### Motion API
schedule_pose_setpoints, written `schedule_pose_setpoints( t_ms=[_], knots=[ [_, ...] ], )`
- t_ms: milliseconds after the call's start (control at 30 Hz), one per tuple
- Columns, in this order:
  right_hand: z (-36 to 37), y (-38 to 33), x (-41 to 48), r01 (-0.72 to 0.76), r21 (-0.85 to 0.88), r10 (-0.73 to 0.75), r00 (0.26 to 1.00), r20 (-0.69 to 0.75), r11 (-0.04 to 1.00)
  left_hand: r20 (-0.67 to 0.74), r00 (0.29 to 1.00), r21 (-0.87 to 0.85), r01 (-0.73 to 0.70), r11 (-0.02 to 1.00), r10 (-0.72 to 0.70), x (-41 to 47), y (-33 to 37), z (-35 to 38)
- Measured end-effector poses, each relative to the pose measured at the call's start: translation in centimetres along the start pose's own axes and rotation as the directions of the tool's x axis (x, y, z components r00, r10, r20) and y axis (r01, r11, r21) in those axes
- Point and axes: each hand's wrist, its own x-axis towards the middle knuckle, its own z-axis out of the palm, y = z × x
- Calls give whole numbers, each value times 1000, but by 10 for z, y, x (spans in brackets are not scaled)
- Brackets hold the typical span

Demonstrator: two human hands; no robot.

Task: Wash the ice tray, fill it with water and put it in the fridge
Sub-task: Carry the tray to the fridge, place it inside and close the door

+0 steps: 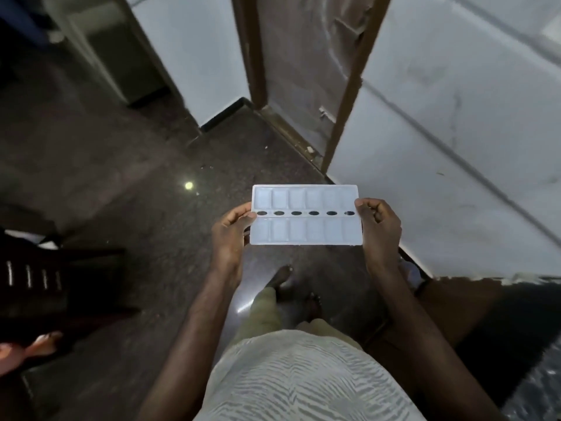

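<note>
My left hand (232, 227) and right hand (378, 221) grip white ice tray (306, 214) by short ends, level above floor (121, 177); no legible markings.

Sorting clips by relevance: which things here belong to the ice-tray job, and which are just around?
Job: ice tray, held level at its short ends by the left hand and right hand.

Around: door, dark furniture, floor.

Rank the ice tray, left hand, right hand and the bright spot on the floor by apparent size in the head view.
1. ice tray
2. left hand and right hand: look alike, not ranked
3. bright spot on the floor
</note>
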Motion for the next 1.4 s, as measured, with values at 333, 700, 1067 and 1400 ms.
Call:
schedule_pose_setpoints(
  t_ms=[333, 700, 1067, 1400],
  knots=[
    [82, -30, 22, 45, -86, -21, 965, 261, 995, -225, 971, -178, 37, 983, -77, 14, -3, -54],
    [248, -97, 70, 183, -152, -90, 874, 477, 971, -368, 926, -249, -5, 969, -90, 116, 49, -140],
    [424, -177, 94, 302, -138, -157, 771, 617, 943, -502, 861, -311, -93, 946, -81, 219, 118, -233],
    [581, -233, 127, 383, -162, -130, 631, 765, 909, -672, 713, -430, -152, 890, -202, 305, 168, -290]
  ],
)
